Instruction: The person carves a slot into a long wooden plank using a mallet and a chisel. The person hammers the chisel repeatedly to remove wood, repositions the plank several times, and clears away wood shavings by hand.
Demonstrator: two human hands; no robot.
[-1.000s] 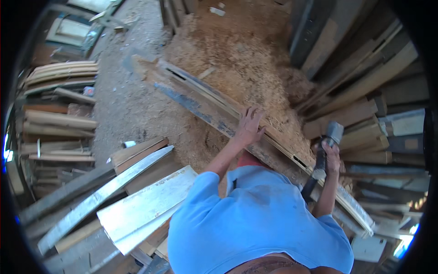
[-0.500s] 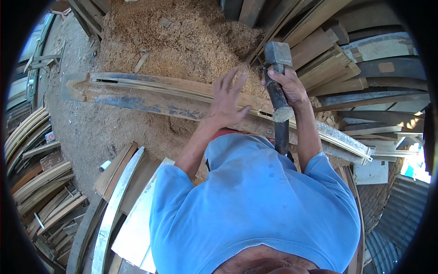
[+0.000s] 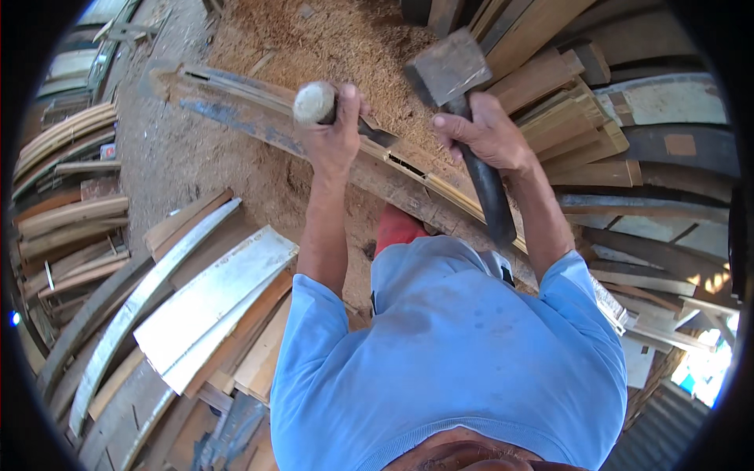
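My left hand (image 3: 336, 133) is wrapped round the dark handle of a chisel (image 3: 314, 103). The handle's pale, battered end faces the upper left, and the blade (image 3: 380, 138) points to the right, over the beam. In my right hand (image 3: 495, 133) is a mallet with a dark round handle (image 3: 488, 196) and a square block head (image 3: 449, 67), raised above the beam. The long wooden beam (image 3: 275, 140) runs from upper left to lower right in front of me. A dark slot (image 3: 407, 165) is cut in its top, just right of the blade.
Wood shavings (image 3: 345, 47) cover the ground beyond the beam. Planks are stacked at right (image 3: 565, 118), and curved boards (image 3: 71, 133) lie at far left. White-faced boards (image 3: 212, 298) lie near my left side. Corrugated sheet (image 3: 660, 432) shows at lower right.
The chisel, held before together with the mallet in my right hand, is now in my left hand, which was empty and spread. The mallet head has swung to the left. My view has turned.
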